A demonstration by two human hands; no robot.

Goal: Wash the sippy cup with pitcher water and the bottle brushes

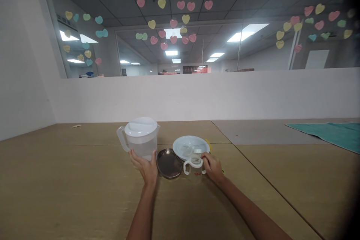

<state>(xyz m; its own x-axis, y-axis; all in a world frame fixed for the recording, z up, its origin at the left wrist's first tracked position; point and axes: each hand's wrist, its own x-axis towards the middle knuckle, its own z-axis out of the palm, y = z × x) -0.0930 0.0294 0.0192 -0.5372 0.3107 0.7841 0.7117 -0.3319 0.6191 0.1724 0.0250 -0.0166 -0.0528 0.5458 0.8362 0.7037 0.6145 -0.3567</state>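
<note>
A white lidded plastic pitcher [142, 142], its handle to the left, is cupped low at its front by my left hand [144, 167], thumb on the right side and fingers on the left. My right hand [212, 165] pinches the right handle of a clear baby bottle [196, 172] with a white two-handled ring and an uncovered mouth. Between the pitcher and the bottle lies a round dark metal tray [169, 163]. Just behind the bottle sits a pale bowl [182, 140] with clear and white pieces in it, too small to name. Something yellow shows partly behind the bowl and my right hand.
The wooden table [84, 183] runs back to a low white wall [197, 97] under a window with heart-shaped notes. A teal cloth [334, 133] lies at the far right on a grey section. A small pale scrap [76, 126] rests at the back left.
</note>
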